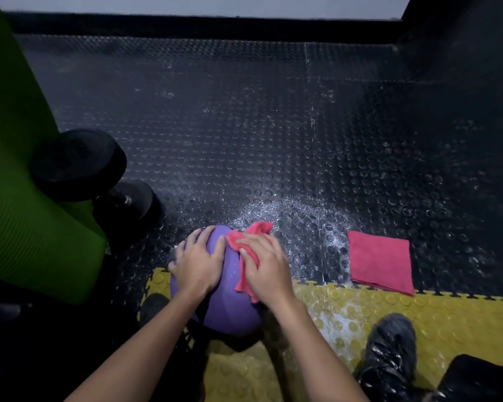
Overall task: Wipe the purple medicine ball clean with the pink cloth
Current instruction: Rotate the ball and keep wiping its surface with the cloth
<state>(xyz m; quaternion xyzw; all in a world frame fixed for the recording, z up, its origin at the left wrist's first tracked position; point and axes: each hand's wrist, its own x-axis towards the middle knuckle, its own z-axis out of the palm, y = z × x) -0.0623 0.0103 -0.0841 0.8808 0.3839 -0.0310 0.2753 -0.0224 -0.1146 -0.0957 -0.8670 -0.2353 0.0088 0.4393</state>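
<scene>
The purple medicine ball (225, 310) sits on the floor where the black studded mat meets the yellow one, just in front of me. My left hand (196, 262) lies spread flat on the ball's upper left side, steadying it. My right hand (266, 266) presses a crumpled pink cloth (245, 246) against the ball's upper right side, fingers curled over the fabric. Part of the cloth sticks out beyond my fingers at the top and hangs below my palm.
A second pink cloth (380, 262), folded flat, lies on the floor to the right. A black dumbbell (90, 172) and a green rolled mat (21, 175) stand at the left. White wet speckles cover the floor past the ball. My shoe (389, 355) rests on the yellow mat (447, 317).
</scene>
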